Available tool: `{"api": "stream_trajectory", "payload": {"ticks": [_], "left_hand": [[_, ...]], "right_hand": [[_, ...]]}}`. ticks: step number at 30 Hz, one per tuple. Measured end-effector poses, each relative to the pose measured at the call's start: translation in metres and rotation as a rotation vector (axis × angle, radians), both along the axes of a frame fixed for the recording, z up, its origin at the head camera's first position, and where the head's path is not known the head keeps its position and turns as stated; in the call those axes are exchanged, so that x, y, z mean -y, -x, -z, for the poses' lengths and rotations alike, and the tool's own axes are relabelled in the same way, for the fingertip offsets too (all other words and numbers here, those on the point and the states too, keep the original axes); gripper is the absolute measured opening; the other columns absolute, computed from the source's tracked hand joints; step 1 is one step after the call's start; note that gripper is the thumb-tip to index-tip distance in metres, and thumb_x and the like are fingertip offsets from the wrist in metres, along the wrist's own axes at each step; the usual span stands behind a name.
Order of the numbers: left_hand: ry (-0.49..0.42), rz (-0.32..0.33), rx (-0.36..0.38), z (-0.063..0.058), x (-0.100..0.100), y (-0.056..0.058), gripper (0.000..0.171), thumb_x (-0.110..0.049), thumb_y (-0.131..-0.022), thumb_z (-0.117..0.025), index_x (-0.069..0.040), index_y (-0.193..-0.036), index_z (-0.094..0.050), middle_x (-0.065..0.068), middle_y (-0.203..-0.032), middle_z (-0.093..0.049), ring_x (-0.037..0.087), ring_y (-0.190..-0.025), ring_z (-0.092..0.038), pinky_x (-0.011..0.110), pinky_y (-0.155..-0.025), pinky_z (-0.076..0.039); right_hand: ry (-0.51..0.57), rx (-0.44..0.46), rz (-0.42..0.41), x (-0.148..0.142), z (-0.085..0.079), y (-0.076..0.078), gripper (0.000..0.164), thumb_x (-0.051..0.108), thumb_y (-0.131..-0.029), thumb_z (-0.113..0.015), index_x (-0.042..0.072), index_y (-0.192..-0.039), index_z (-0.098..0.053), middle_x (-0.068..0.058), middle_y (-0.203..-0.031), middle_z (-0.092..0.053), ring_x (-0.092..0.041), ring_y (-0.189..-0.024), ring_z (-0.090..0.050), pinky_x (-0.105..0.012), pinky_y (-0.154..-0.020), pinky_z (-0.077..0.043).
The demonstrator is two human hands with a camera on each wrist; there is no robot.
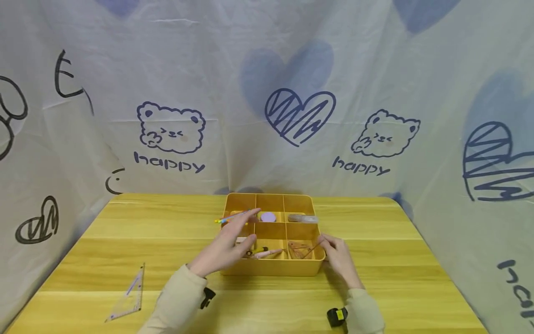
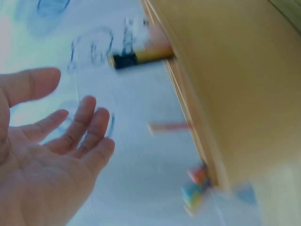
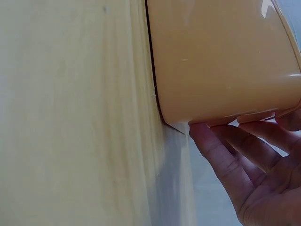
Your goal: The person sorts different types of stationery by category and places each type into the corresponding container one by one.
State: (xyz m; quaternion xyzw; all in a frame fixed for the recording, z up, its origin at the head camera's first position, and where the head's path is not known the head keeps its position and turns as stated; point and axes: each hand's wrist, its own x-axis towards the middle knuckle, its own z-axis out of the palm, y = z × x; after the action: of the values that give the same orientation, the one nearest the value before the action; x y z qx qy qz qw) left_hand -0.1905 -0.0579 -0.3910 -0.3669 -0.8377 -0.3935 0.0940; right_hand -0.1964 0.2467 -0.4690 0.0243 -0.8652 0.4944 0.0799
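Note:
A yellow storage box (image 1: 273, 267) with several compartments stands on the table. My left hand (image 1: 225, 246) hovers over its left compartments with fingers spread, holding nothing; in the left wrist view the palm (image 2: 51, 174) faces the camera. My right hand (image 1: 340, 257) grips the box's right wall near the front corner; in the right wrist view its fingers (image 3: 221, 160) press on the outside of the wall. Colourful pens (image 1: 227, 219) stick out at the back left. A pale pink pen (image 1: 267, 253) and a yellow-and-black item (image 2: 141, 57) lie at the front middle.
A clear set square (image 1: 139, 287) lies on the table at the left. In the box are a round lilac item (image 1: 268, 216), a greyish translucent item (image 1: 302, 218) and brownish triangular pieces (image 1: 298, 250). A printed cloth (image 1: 233, 153) hangs behind and beside the table.

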Motion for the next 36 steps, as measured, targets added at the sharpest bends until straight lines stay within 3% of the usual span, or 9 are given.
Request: {"api": "stream_trajectory", "payload": {"ticks": [5,8,10,13,17,21,25,28,36], "left_hand": [[-0.09,-0.22,0.019,0.016,0.051,-0.007,0.055,-0.002,-0.093,-0.058,-0.003,-0.144,-0.037,0.022,-0.133,-0.046,0.038,-0.123,-0.041,0.065,-0.099,-0.035],[-0.089,-0.425,0.071,0.022,0.081,-0.009,0.054,-0.003,-0.093,-0.058,0.002,-0.143,-0.038,0.03,-0.134,-0.039,0.045,-0.123,-0.034,0.07,-0.095,-0.034],[-0.058,-0.548,0.143,0.025,0.1,-0.01,0.055,-0.006,-0.094,-0.056,0.005,-0.144,-0.034,0.035,-0.134,-0.033,0.05,-0.122,-0.029,0.071,-0.093,-0.034],[0.067,-0.65,0.294,0.031,0.126,-0.012,0.061,-0.014,-0.096,-0.053,0.011,-0.145,-0.026,0.044,-0.134,-0.024,0.059,-0.12,-0.022,0.073,-0.091,-0.033],[0.303,-0.596,0.519,0.04,0.155,-0.015,0.076,-0.026,-0.096,-0.055,0.018,-0.144,-0.015,0.053,-0.133,-0.013,0.068,-0.119,-0.01,0.079,-0.092,-0.023],[0.423,-0.534,0.629,0.046,0.173,-0.019,0.093,-0.036,-0.088,-0.066,0.021,-0.141,-0.016,0.055,-0.135,-0.01,0.071,-0.12,-0.004,0.081,-0.094,-0.014],[0.43,-0.527,0.704,0.049,0.179,-0.022,0.11,-0.037,-0.075,-0.078,0.021,-0.142,-0.013,0.056,-0.134,-0.009,0.07,-0.119,-0.008,0.079,-0.095,-0.019],[0.386,-0.53,0.783,0.05,0.179,-0.023,0.118,-0.031,-0.068,-0.083,0.018,-0.144,-0.008,0.057,-0.133,-0.002,0.072,-0.117,-0.008,0.079,-0.094,-0.019],[0.374,-0.526,0.87,0.048,0.177,-0.021,0.118,-0.02,-0.065,-0.084,0.007,-0.15,-0.007,0.052,-0.137,0.014,0.071,-0.118,0.008,0.084,-0.089,-0.009]], "right_hand": [[-0.018,-0.01,0.009,0.002,-0.001,0.0,0.035,0.009,-0.099,-0.046,-0.014,-0.124,-0.057,-0.03,-0.127,-0.056,-0.042,-0.118,-0.05,-0.056,-0.1,-0.041],[-0.019,-0.02,0.011,0.003,-0.001,-0.001,0.037,0.012,-0.101,-0.047,-0.015,-0.124,-0.056,-0.031,-0.125,-0.057,-0.043,-0.116,-0.051,-0.056,-0.1,-0.041],[-0.02,-0.025,0.015,0.004,-0.001,-0.002,0.038,0.013,-0.101,-0.047,-0.016,-0.124,-0.056,-0.032,-0.124,-0.057,-0.044,-0.115,-0.051,-0.057,-0.099,-0.041],[-0.013,-0.025,0.021,0.004,-0.002,-0.002,0.037,0.011,-0.101,-0.047,-0.016,-0.124,-0.056,-0.033,-0.123,-0.057,-0.044,-0.114,-0.052,-0.056,-0.098,-0.042],[-0.002,-0.018,0.019,0.004,-0.001,-0.001,0.036,0.009,-0.1,-0.046,-0.017,-0.124,-0.055,-0.033,-0.123,-0.057,-0.044,-0.114,-0.052,-0.056,-0.098,-0.043],[-0.01,-0.021,0.023,0.004,0.0,-0.002,0.035,0.005,-0.1,-0.046,-0.018,-0.124,-0.054,-0.033,-0.123,-0.057,-0.044,-0.114,-0.052,-0.056,-0.099,-0.042],[-0.018,-0.027,0.029,0.005,0.0,-0.004,0.034,0.003,-0.099,-0.045,-0.018,-0.124,-0.054,-0.033,-0.123,-0.057,-0.043,-0.114,-0.052,-0.056,-0.1,-0.041],[-0.017,-0.02,0.031,0.005,-0.001,-0.004,0.034,0.004,-0.1,-0.045,-0.018,-0.124,-0.054,-0.032,-0.123,-0.057,-0.043,-0.115,-0.052,-0.055,-0.1,-0.041],[-0.009,-0.012,0.037,0.005,-0.002,-0.004,0.034,0.004,-0.1,-0.045,-0.017,-0.125,-0.054,-0.032,-0.122,-0.058,-0.042,-0.113,-0.054,-0.055,-0.097,-0.043]]}}
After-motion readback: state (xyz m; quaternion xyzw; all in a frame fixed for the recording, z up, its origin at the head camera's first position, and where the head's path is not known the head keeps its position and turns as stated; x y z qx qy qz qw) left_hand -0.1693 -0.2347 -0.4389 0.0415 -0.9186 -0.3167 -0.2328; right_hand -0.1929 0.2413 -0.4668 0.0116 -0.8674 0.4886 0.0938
